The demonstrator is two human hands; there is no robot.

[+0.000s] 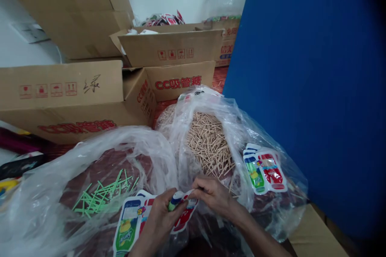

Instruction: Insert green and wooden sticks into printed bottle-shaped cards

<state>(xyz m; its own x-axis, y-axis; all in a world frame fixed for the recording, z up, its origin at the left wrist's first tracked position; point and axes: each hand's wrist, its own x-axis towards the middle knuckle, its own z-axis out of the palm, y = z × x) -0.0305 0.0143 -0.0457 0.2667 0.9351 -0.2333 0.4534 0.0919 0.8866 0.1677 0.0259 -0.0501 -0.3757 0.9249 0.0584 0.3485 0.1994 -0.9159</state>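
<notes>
In the lower middle, my left hand [163, 215] is closed around a bottle-printed candy packet [183, 220] with red and green panels, bent at its green side. My right hand [212, 194] pinches the packet's upper right edge, thumb against fingers. Anything small between those fingertips is hidden. More packets of the same print [128, 225] lie beside and under my left wrist. Left of my hands, green sticks [104, 194] lie loose on a clear plastic bag. Just beyond my right hand, a heap of thin beige sticks [209, 140] fills an opened clear bag [241, 128].
A small stack of packets [265, 170] lies on the plastic at the right. Cardboard boxes [75, 100] stand at the left and back, one open box [171, 46] behind. A tall blue panel [301, 68] closes off the right side. Flat cardboard [316, 233] lies at lower right.
</notes>
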